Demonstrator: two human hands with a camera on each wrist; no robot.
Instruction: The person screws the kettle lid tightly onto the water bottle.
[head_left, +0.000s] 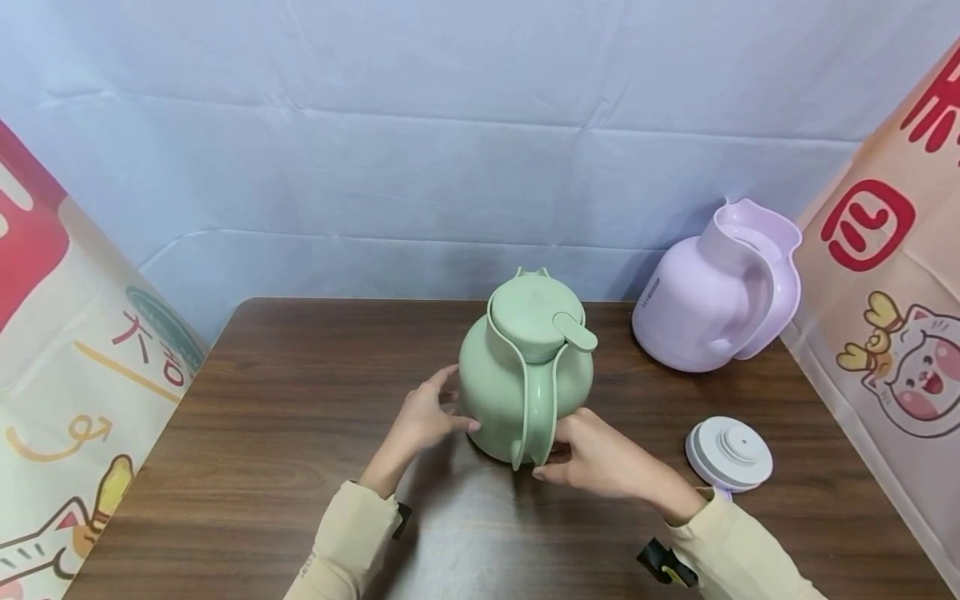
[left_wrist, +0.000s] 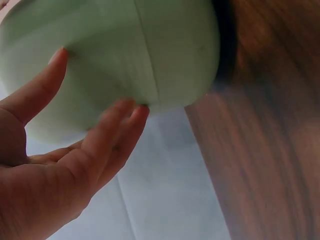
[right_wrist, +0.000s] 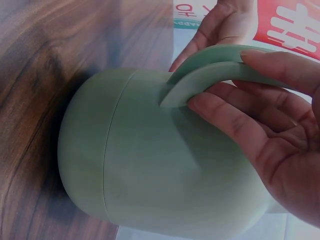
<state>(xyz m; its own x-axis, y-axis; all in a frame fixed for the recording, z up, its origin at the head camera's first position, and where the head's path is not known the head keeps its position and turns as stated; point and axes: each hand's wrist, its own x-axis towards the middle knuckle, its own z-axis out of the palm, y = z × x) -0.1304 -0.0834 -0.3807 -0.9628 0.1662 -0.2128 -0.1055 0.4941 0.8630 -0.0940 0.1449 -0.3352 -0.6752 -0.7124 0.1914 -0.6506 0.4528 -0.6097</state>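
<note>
A sage-green vacuum jug with its lid on is near the middle of the brown table, its handle turned towards me. My right hand holds the lower part of that handle, thumb on one side and fingers on the other. On the jug's left side, my left hand touches the green wall with spread, fairly straight fingers. A dark shadow lies along the jug's base in both wrist views. I cannot tell whether the base fully rests on the table.
At the back right stands a lilac jug with an uncovered mouth. A round white-and-lilac lid lies in front of it, near my right sleeve. Pale blue cloth hangs behind the table, and printed cloths flank both sides.
</note>
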